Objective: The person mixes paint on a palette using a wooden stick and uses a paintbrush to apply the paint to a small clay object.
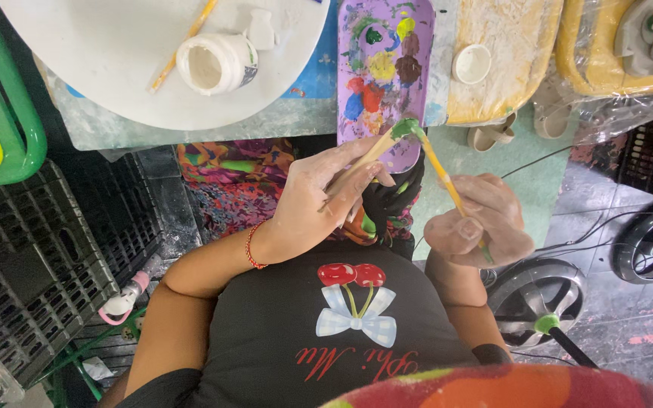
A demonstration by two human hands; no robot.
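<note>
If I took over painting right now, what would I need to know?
Left hand: holds a small stick-like piece whose tip is coated green.
Right hand: holds a yellow-handled brush, bristles touching that green tip.
Purple palette with paint blobs sits just above the hands; an open white jar and a second brush rest on the round white board.
Done: the tip is green.
Left: the rest of the piece is bare.

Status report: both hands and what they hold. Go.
Left hand shut on wooden stick, green tip. Right hand shut on yellow brush, bristles at tip. Purple palette just beyond; nothing between.
</note>
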